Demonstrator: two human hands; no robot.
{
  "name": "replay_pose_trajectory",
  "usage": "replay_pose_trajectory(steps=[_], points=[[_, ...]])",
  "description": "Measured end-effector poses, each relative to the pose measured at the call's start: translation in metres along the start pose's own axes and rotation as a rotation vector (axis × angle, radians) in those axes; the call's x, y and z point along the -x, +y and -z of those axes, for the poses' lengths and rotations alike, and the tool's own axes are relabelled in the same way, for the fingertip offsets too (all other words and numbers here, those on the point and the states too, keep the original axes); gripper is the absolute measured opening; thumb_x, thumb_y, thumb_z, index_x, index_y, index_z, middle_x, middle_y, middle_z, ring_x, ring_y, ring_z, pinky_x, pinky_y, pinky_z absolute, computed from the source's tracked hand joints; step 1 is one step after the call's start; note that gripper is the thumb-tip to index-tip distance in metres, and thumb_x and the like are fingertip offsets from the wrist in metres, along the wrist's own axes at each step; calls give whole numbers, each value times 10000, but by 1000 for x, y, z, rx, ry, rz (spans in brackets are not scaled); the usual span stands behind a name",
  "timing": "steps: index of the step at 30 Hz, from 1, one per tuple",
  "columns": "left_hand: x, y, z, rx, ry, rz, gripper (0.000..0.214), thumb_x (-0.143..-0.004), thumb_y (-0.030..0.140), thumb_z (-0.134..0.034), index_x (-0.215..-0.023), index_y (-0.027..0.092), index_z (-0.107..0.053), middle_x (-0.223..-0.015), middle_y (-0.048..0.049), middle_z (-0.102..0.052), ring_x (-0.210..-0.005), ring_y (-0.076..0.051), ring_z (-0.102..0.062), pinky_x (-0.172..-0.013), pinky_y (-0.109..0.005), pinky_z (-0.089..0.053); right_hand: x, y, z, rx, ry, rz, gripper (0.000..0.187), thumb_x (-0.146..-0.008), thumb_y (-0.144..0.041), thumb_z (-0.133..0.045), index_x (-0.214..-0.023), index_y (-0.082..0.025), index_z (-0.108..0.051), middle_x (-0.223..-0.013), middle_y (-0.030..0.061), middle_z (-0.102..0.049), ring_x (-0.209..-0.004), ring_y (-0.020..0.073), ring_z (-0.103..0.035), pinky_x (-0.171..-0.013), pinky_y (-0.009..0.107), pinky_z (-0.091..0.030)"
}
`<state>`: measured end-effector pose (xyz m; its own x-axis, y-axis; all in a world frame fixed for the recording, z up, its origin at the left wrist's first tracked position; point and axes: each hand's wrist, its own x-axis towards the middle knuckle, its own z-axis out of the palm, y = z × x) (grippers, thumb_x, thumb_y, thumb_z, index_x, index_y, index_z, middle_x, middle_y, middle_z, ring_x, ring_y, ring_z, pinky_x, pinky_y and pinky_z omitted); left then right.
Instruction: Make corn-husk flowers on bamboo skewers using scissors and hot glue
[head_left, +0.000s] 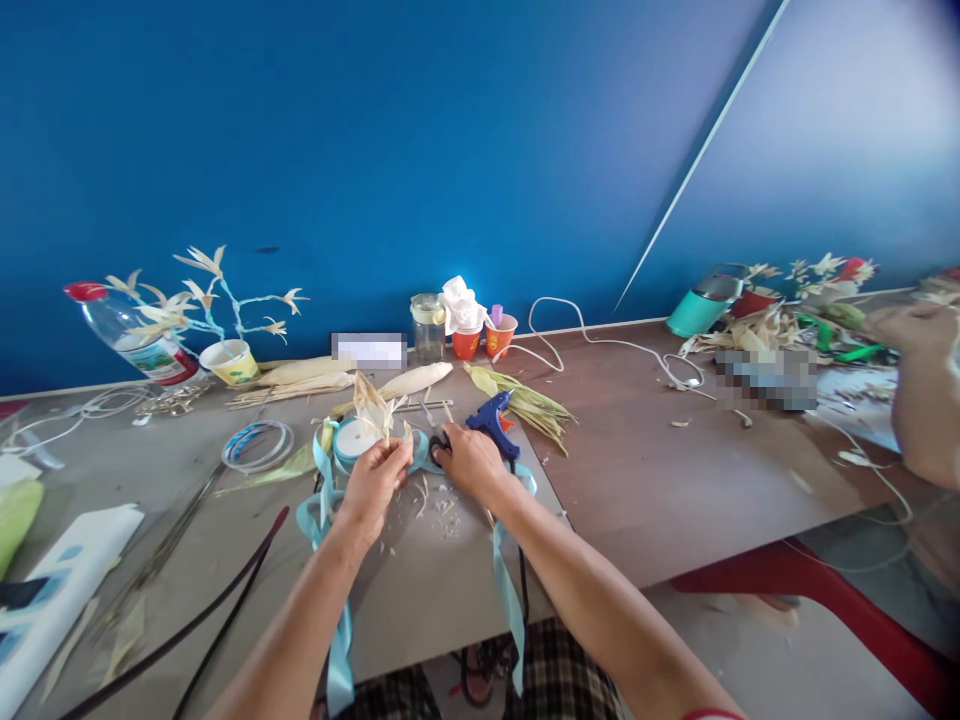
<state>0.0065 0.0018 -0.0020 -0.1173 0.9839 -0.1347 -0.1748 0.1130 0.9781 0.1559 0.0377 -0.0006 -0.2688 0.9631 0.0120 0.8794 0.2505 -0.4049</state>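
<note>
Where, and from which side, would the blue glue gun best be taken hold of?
Probably by the handle of the blue glue gun, the right hand coming from the near right after releasing the scissors: the orange trigger faces right, and the black cord leaves the handle's near end.

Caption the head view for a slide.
Left hand pinching dried husk, right hand at the scissors, glue gun close by.

At twelve o'clock the wall (pixel 375 150) was blue. The ribbon (pixel 340 655) at seven was pale aqua, the husk (pixel 372 408) toward nine cream, the glue gun (pixel 489 419) dark blue. Tan-and-dark checks covered the trousers (pixel 559 672) at six; the tumbler (pixel 691 315) at three was turquoise.
</note>
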Motion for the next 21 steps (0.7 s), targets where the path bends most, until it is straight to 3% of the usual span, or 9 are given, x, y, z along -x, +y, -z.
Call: replay_pose_trajectory(steps=[5, 10, 17, 21], points=[[-1, -3, 0, -48, 19, 9, 297, -647, 385, -719, -656, 146, -542, -599, 50, -464, -471, -37, -308, -456, -199, -222, 2, 0, 2, 71, -10, 69, 306, -892, -296, -453, -1097, -180, -650, -1030, 120, -718, -969, 226, -668, -811, 282, -447], [-1, -5, 1, -86, 33, 22, 308, -652, 400, -714, -679, 148, -539, -595, 52, -466, -478, -43, -322, -456, -200, -235, 4, -4, 4, 149, -69, 72, 343, -922, -307, -402, -934, -153, -708, -963, 152, -726, -927, 251, -683, -794, 303, -461], [-1, -6, 0, -79, 34, -14, 308, -665, 411, -712, -704, 150, -554, -609, 56, -463, -501, -50, -336, -475, -199, -269, 5, -5, 5, 147, -50, 49, 322, -893, -297, -455, -1121, -144, -625, -946, 147, -727, -905, 251, -690, -759, 299, -478], [1, -4, -2, -122, 31, -26, 307, -666, 425, -695, -690, 157, -549, -603, 57, -462, -499, -60, -340, -478, -206, -279, 5, -8, 9, 177, -113, 29, 287, -889, -275, -464, -1044, -131, -658, -942, 170, -723, -902, 258, -691, -754, 304, -483]])
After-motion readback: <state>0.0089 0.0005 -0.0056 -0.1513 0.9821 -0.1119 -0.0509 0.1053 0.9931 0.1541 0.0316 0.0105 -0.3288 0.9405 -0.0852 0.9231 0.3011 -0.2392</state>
